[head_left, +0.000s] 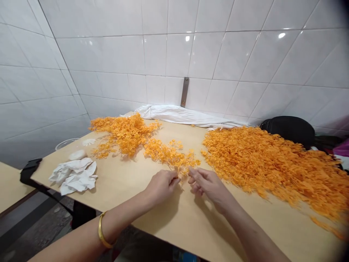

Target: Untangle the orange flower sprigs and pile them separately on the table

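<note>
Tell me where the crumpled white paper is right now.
In the head view, the crumpled white paper lies at the left end of the table, near its front edge, left of the left hand and in front of the smaller orange pile.

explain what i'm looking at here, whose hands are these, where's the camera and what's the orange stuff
No machine here: a person wears one camera on the head, looking forward and down, so their own arms reach in from below. The left hand, with a gold bangle on its wrist, and the right hand both pinch the near end of an orange sprig, seemingly plastic foliage. It lies on a pale wooden table against a white tiled wall. A large orange heap lies to the right, a smaller heap at the back left. Crumpled white paper sits at the left, a white cloth along the wall, a black bag far right.
</note>
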A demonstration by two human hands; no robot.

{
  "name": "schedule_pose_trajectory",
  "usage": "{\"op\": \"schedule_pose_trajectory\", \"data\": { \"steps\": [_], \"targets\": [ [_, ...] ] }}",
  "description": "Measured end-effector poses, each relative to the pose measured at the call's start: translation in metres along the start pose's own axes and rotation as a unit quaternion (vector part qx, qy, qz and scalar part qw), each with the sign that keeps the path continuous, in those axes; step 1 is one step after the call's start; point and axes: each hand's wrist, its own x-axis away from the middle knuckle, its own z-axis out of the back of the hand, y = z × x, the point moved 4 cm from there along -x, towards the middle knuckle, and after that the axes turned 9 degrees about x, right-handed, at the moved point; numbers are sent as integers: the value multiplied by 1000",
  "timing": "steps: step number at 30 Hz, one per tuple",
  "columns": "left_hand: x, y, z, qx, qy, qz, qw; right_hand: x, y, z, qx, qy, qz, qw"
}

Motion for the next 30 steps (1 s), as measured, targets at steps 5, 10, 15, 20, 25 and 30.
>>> {"op": "schedule_pose_trajectory", "data": {
  "steps": [5,10,15,20,25,30],
  "targets": [
    [3,17,-7,-60,-82,-71,992,-17,16,-25,-95,21,11,995],
    [-18,22,33,-115,74,-173,975,-18,32,-16,-184,4,-23,983],
    [-63,23,37,-277,42,-179,943,-12,27,-8,-16,20,39,999],
    [-115,5,28,-346,-37,-70,935,2,14,-12,100,13,75,992],
    [-147,-37,71,-308,85,70,945,17,28,-11,-21,-30,4,999],
    [-158,-66,129,-258,204,193,925,13,45,-3,-106,-21,-60,992]
  ]
}}
